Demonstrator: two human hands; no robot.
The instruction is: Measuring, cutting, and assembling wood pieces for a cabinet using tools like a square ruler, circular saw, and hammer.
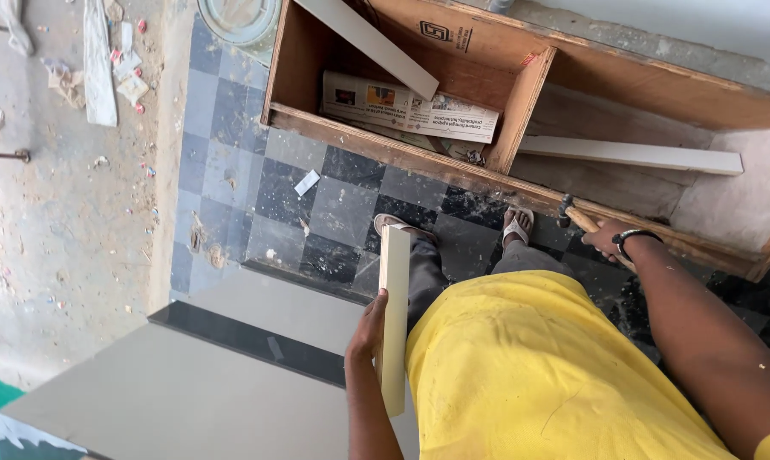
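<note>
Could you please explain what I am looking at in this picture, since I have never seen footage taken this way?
There is only one picture, from a camera worn on a person's head, looking down past their yellow shirt to sandalled feet on a checkered tile floor. No machine is involved, only bare hands. The left hand grips a pale flat board on edge. The right hand, with a wristband, holds a hammer by its wooden handle. Ahead lies a plywood cabinet frame with newspaper and pale strips inside.

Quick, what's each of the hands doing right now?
Left hand: closed on a pale board, held upright on its edge.
Right hand: closed on a hammer.
</note>
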